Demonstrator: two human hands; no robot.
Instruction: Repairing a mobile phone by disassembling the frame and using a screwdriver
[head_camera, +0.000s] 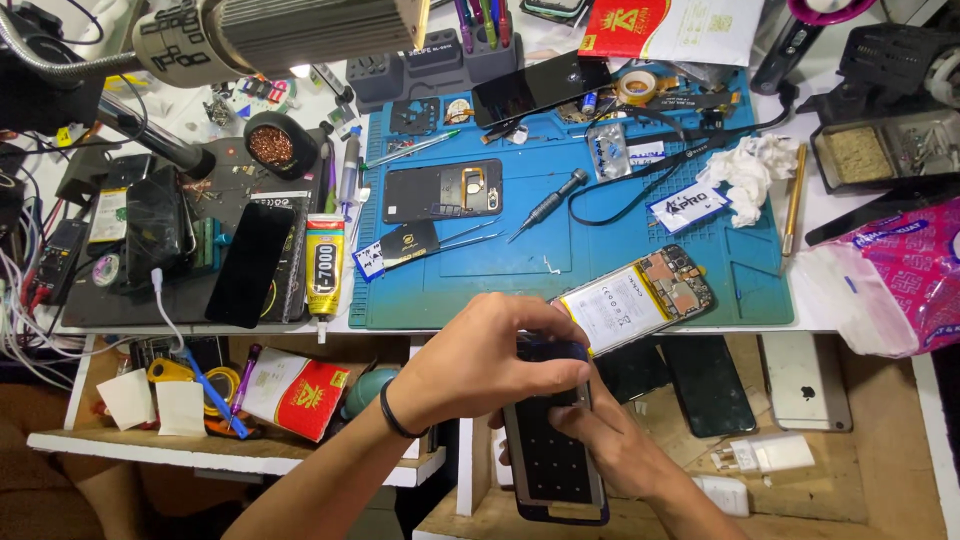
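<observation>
Both of my hands hold a dark phone screen panel (553, 465) with a dotted black back, below the table's front edge. My left hand (490, 355) wraps over its top end, and a black band circles that wrist. My right hand (610, 440) grips the panel's right side from underneath. Just beyond my hands an opened phone (640, 300) with its white battery and circuit board exposed lies tilted on the blue work mat (560, 240). A black phone back frame (442, 190) rests further back on the mat.
A screwdriver (545, 205), tweezers, a crumpled tissue (750, 170) and a tape roll lie on the mat. A yellow glue tube (324, 265) and a black phone (250, 265) sit to the left. Open drawers below hold several phones (805, 380), a white charger (765, 455) and red packets.
</observation>
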